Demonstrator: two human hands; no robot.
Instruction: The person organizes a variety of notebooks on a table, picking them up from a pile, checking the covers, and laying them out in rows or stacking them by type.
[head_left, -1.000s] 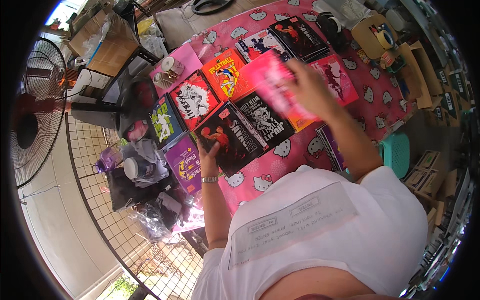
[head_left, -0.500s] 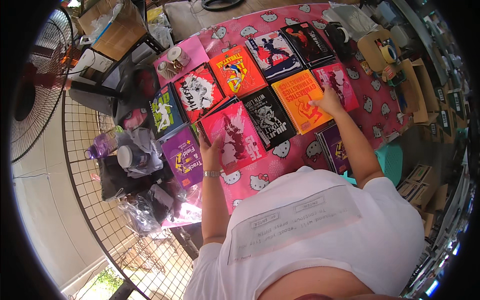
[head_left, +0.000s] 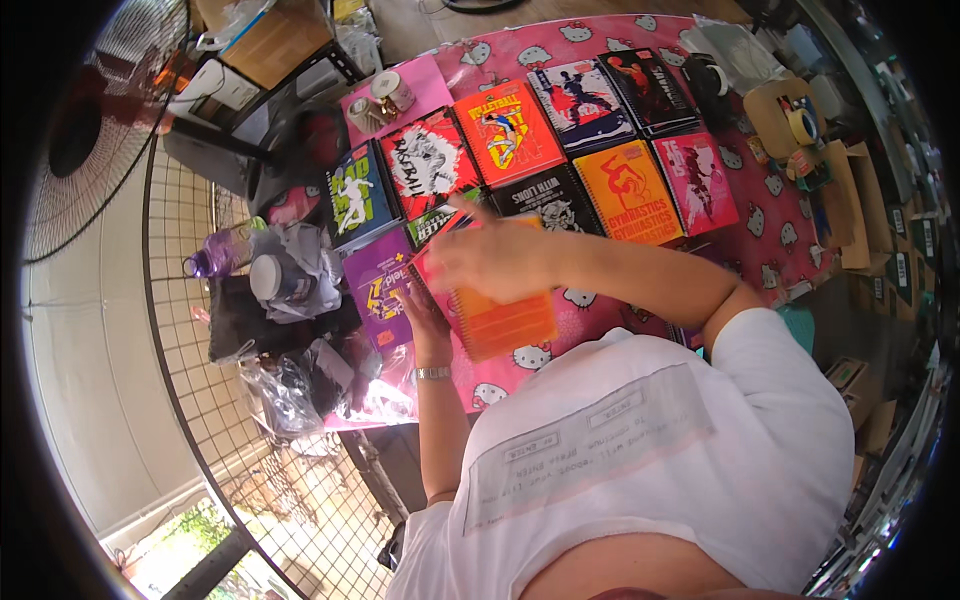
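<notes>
An orange spiral notebook [head_left: 510,325] lies over a bundle of notebooks, covering most of the pink notebook [head_left: 428,268]. My right hand [head_left: 490,262] reaches across from the right and grips the orange notebook near its upper left; its fingers are smeared by motion. At the bundle's left edge, my left hand [head_left: 425,318] holds the pink notebook and those under it. A green-covered notebook [head_left: 432,228] peeks out above my right hand. To the right are a stack of orange notebooks [head_left: 628,190] and a black notebook [head_left: 545,205], partly hidden by my right forearm.
More notebooks stand in rows: red-and-white [head_left: 425,165], red-orange [head_left: 510,130], white-and-navy [head_left: 582,105], black [head_left: 645,90], pink [head_left: 698,180], dark blue [head_left: 357,200], purple [head_left: 385,285]. Tape rolls [head_left: 392,90] sit at the back. A fan [head_left: 90,130] and purple bottle [head_left: 220,255] are left.
My right hand has moved left from the orange stack to the bundle, bringing an orange notebook over the pink one. My left hand stays at the bundle's edge. The view has shifted slightly.
</notes>
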